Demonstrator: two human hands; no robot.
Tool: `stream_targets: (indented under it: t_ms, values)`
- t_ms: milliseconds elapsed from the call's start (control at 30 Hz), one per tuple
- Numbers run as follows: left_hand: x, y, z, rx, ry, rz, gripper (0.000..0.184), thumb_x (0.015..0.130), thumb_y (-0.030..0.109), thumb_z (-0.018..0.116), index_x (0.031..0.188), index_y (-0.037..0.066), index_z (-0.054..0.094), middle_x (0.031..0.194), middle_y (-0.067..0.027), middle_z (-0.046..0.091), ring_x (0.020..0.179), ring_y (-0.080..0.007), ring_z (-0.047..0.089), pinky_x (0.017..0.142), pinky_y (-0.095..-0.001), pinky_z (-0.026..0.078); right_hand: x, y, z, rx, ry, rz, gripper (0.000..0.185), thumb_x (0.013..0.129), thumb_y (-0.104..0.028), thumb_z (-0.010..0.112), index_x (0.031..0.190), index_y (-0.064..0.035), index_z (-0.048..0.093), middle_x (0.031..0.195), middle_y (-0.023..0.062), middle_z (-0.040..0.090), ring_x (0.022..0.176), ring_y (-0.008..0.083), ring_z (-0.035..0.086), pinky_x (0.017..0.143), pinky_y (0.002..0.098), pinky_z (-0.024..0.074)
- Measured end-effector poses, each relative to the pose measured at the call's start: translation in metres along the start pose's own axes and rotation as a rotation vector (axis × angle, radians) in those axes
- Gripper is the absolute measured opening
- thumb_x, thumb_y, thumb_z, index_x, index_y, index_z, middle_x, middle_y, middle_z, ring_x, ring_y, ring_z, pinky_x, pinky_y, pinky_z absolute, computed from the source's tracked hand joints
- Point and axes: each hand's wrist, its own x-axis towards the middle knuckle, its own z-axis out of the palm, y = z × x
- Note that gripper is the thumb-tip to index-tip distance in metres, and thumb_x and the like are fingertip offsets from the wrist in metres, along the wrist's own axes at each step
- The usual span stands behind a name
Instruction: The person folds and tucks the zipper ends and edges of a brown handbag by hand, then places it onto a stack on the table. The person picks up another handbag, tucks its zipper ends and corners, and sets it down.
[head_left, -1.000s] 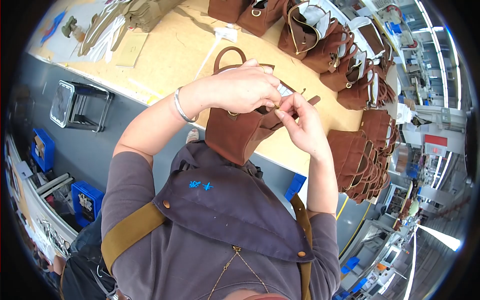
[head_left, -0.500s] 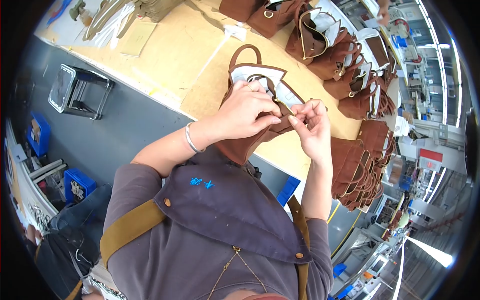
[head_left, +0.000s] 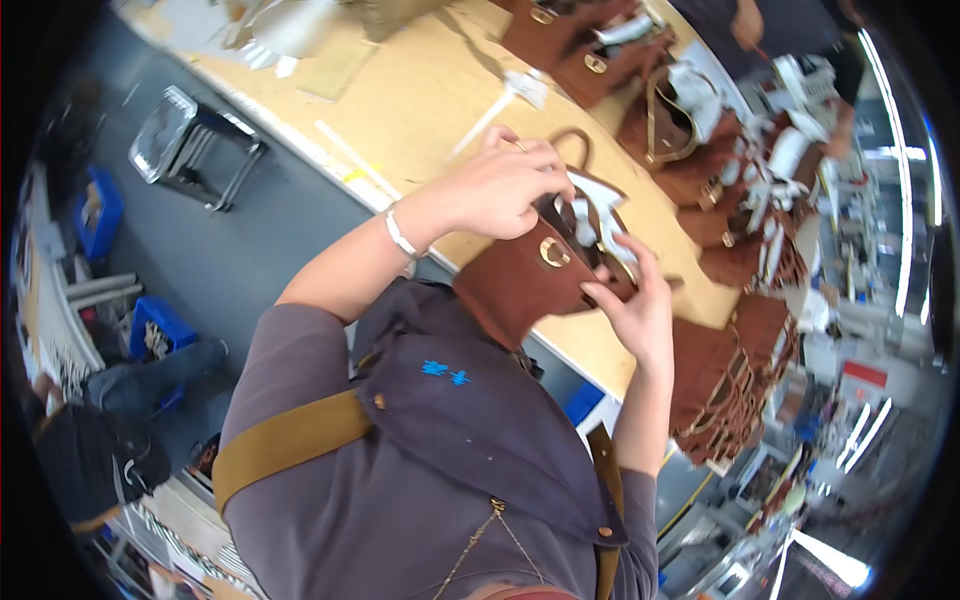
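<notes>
the left hand (head_left: 495, 190) is bent over the upper-left end of the bag's rim, fingers curled, its grip closed on the edge; the fingertips are partly hidden. the right hand (head_left: 645, 310) has its thumb on the outer front near the other end of the rim and a fingertip just inside, so its grip pinches the edge, while the index finger stands apart at the far side of the mouth. the brown bag (head_left: 505, 285) is tilted, base toward the apron (head_left: 480, 400), mouth turned up and away, with pale lining (head_left: 612, 222) showing. the mouth's long axis slants from the left hand down to the right hand. the bag hangs between and below both grips, over the near edge of the tabletop (head_left: 425, 110); whether it rests there, i cannot tell. the gold ring (head_left: 553, 252) faces the wearer, and the handle (head_left: 573, 138) arches beyond the left hand.
</notes>
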Motion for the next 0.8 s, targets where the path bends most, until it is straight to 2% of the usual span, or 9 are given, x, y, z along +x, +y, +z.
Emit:
stream_targets:
  t_ms: [67, 233, 367, 433, 500, 567, 600, 767, 800]
  values:
    - [0.002, -0.014, -0.016, 0.077, -0.421, 0.003, 0.034, 0.062, 0.003, 0.060, 0.092, 0.017, 0.068, 0.098, -0.0013, 0.063, 0.115, -0.0211, 0.052, 0.099, -0.0500, 0.027, 0.000, 0.016, 0.000, -0.040, 0.036, -0.050, 0.047, 0.071, 0.000, 0.081, 0.112, -0.0032, 0.058, 0.091, 0.0057, 0.067, 0.081, 0.0124, 0.064, 0.076, 0.0269, 0.0528]
    - [-0.003, -0.003, -0.021, 0.185, 0.056, 0.380, 0.004, 0.064, 0.016, 0.067, 0.065, 0.015, 0.063, 0.069, 0.0039, 0.053, 0.085, -0.0168, 0.054, 0.097, -0.0477, 0.032, -0.017, 0.016, -0.027, -0.500, 0.135, -0.623, 0.046, 0.064, 0.003, 0.085, 0.104, 0.0001, 0.061, 0.087, 0.0052, 0.061, 0.081, 0.0152, 0.063, 0.075, 0.0259, 0.0524]
    - [-0.013, 0.021, -0.020, 0.258, 0.123, 0.431, 0.006, 0.062, 0.018, 0.064, 0.063, 0.015, 0.058, 0.065, 0.0013, 0.049, 0.079, -0.0182, 0.053, 0.093, -0.0396, 0.037, -0.002, 0.019, -0.037, -0.543, 0.256, -0.600, 0.046, 0.059, -0.004, 0.087, 0.101, -0.0067, 0.067, 0.080, 0.0057, 0.067, 0.073, 0.0207, 0.059, 0.068, 0.0320, 0.0470]
    - [-0.025, 0.016, -0.002, 0.224, -0.014, 0.469, 0.008, 0.065, 0.020, 0.065, 0.065, 0.014, 0.060, 0.066, -0.0015, 0.054, 0.077, -0.0195, 0.056, 0.093, -0.0361, 0.038, 0.014, 0.043, -0.031, -0.589, 0.117, -0.519, 0.032, 0.066, -0.003, 0.081, 0.095, -0.0093, 0.070, 0.079, 0.0079, 0.066, 0.077, 0.0269, 0.059, 0.071, 0.0365, 0.0467]
    - [-0.035, 0.014, 0.014, 0.259, -0.594, 0.139, 0.019, 0.072, 0.029, 0.070, 0.072, 0.011, 0.065, 0.069, -0.0055, 0.060, 0.079, -0.0245, 0.061, 0.089, -0.0366, 0.043, 0.027, 0.078, -0.020, -0.589, 0.014, -0.543, 0.023, 0.065, -0.006, 0.080, 0.083, -0.0089, 0.067, 0.078, 0.0075, 0.063, 0.076, 0.0285, 0.057, 0.072, 0.0378, 0.0434]
    - [-0.030, 0.017, 0.006, 0.070, -0.797, -0.049, 0.036, 0.074, 0.042, 0.072, 0.086, 0.008, 0.068, 0.072, -0.0087, 0.063, 0.083, -0.0295, 0.063, 0.083, -0.0396, 0.047, 0.031, 0.095, -0.013, -0.611, 0.015, -0.519, 0.021, 0.064, -0.006, 0.080, 0.078, -0.0093, 0.064, 0.075, 0.0066, 0.060, 0.075, 0.0278, 0.056, 0.071, 0.0372, 0.0430]
    - [-0.029, 0.017, 0.011, 0.023, -0.737, -0.111, 0.047, 0.074, 0.050, 0.072, 0.095, 0.007, 0.068, 0.078, -0.0120, 0.063, 0.088, -0.0327, 0.063, 0.078, -0.0429, 0.049, 0.031, 0.100, -0.015, -0.593, 0.036, -0.478, 0.021, 0.063, -0.002, 0.077, 0.077, -0.0099, 0.063, 0.076, 0.0059, 0.062, 0.076, 0.0269, 0.055, 0.072, 0.0367, 0.0431]
    - [-0.013, 0.008, 0.056, 0.210, -0.280, 0.160, 0.044, 0.070, 0.028, 0.080, 0.106, 0.011, 0.063, 0.103, -0.0077, 0.060, 0.109, -0.0276, 0.054, 0.091, -0.0411, 0.041, 0.027, 0.111, -0.027, -0.593, 0.005, -0.531, 0.021, 0.065, 0.004, 0.071, 0.078, -0.0106, 0.064, 0.086, 0.0060, 0.065, 0.080, 0.0277, 0.056, 0.076, 0.0376, 0.0443]
    - [-0.003, 0.008, 0.056, 0.169, -0.497, 0.162, 0.037, 0.069, 0.024, 0.080, 0.100, 0.011, 0.064, 0.105, -0.0058, 0.060, 0.112, -0.0241, 0.053, 0.092, -0.0408, 0.040, 0.023, 0.113, -0.026, -0.561, -0.010, -0.539, 0.023, 0.065, 0.004, 0.069, 0.081, -0.0114, 0.065, 0.091, 0.0064, 0.066, 0.082, 0.0281, 0.057, 0.080, 0.0378, 0.0454]
